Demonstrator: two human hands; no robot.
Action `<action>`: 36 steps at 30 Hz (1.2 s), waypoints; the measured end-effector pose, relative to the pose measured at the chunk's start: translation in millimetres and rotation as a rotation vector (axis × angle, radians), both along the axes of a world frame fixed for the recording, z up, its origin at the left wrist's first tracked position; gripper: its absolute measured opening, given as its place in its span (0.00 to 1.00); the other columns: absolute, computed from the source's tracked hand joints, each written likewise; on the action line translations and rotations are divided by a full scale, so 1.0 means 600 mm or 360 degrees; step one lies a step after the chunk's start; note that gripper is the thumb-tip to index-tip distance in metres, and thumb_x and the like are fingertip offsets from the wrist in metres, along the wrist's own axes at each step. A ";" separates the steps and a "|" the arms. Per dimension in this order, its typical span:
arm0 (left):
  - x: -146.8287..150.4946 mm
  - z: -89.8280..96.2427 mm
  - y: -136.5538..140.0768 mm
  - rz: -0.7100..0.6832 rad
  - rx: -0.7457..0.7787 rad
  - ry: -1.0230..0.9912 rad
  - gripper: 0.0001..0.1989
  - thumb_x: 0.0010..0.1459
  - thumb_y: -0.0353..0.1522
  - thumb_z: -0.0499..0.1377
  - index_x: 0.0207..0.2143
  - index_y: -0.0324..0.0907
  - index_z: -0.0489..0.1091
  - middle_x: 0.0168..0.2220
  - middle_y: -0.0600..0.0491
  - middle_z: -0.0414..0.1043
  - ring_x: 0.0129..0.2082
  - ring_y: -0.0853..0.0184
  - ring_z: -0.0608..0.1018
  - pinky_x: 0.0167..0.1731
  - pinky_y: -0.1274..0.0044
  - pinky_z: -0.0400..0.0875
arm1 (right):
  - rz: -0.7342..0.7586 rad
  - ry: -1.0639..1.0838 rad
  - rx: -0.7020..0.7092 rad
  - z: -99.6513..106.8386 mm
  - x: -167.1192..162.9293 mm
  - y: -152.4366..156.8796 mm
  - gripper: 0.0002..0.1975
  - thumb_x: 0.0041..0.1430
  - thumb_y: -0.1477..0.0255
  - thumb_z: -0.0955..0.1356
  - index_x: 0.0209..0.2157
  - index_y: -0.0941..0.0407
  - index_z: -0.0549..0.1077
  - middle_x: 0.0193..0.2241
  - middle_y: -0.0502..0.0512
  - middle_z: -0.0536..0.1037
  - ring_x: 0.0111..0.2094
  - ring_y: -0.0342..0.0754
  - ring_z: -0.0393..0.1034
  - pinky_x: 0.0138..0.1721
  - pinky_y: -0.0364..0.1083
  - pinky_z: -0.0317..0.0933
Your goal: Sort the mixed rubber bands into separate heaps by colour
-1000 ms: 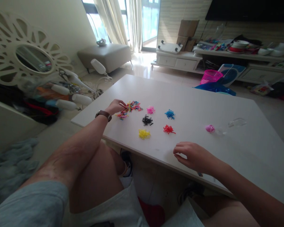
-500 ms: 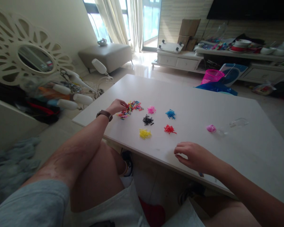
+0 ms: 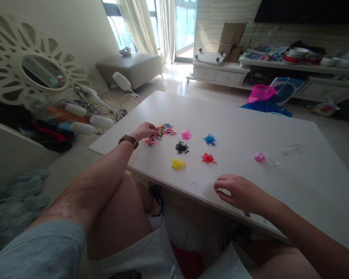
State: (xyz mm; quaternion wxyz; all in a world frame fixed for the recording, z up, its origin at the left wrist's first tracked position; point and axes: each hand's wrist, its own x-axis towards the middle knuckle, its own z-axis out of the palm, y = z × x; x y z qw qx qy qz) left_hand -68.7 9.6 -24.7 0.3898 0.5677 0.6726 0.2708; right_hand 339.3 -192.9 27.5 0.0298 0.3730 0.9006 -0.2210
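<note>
Multicoloured pile (image 3: 165, 130); long axis diagonal; near-left to far-right

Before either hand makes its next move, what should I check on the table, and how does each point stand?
1. Left hand at the mixed pile of small multicoloured pieces: ok, its fingertips are at the pile.
2. Piece gripped in that hand: cannot tell, too small and partly hidden.
3. Whole mixed pile visible: not ok, the left hand overlaps part of it.
4. Right hand free: ok, nothing visible between thumb and fingers.
5. Pile of small red pieces apart from the pile of small blue pieces: ok, bare white tabletop between them.
</note>
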 end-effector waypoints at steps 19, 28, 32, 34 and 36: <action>-0.026 -0.011 0.008 0.0046 0.0166 0.0046 0.20 0.32 0.41 0.77 0.24 0.37 0.78 0.21 0.47 0.76 0.23 0.67 0.76 0.23 0.78 0.65 | 0.0019 0.0000 -0.0010 -0.005 0.003 0.000 0.10 0.64 0.74 0.64 0.35 0.54 0.77 0.34 0.55 0.79 0.35 0.48 0.73 0.38 0.46 0.62; -0.027 -0.012 0.002 0.0200 0.0149 0.0153 0.14 0.35 0.35 0.75 0.25 0.38 0.78 0.22 0.49 0.76 0.25 0.66 0.76 0.25 0.78 0.66 | 0.0018 -0.0040 -0.0029 -0.006 0.001 0.000 0.09 0.64 0.74 0.64 0.35 0.55 0.77 0.35 0.55 0.79 0.36 0.49 0.73 0.39 0.46 0.61; -0.023 -0.029 0.002 0.0303 0.0135 0.0297 0.13 0.35 0.31 0.75 0.24 0.38 0.78 0.23 0.49 0.76 0.26 0.66 0.76 0.27 0.77 0.68 | 0.0012 -0.0045 -0.0046 -0.005 0.001 -0.001 0.09 0.64 0.74 0.64 0.36 0.55 0.77 0.35 0.55 0.79 0.36 0.49 0.74 0.39 0.46 0.61; -0.020 -0.034 0.003 0.0298 0.0101 0.0390 0.11 0.36 0.31 0.75 0.25 0.39 0.78 0.23 0.50 0.76 0.25 0.66 0.75 0.27 0.77 0.68 | 0.0007 -0.0039 -0.0049 -0.004 0.001 -0.002 0.09 0.64 0.75 0.64 0.36 0.55 0.77 0.35 0.55 0.79 0.36 0.49 0.74 0.39 0.46 0.61; -0.017 -0.034 0.004 0.0256 0.0061 0.0496 0.09 0.39 0.30 0.73 0.25 0.39 0.79 0.22 0.50 0.76 0.25 0.66 0.75 0.28 0.78 0.68 | 0.0005 -0.0032 -0.0048 -0.003 0.002 -0.002 0.09 0.64 0.74 0.64 0.35 0.54 0.77 0.35 0.55 0.79 0.36 0.49 0.74 0.39 0.46 0.61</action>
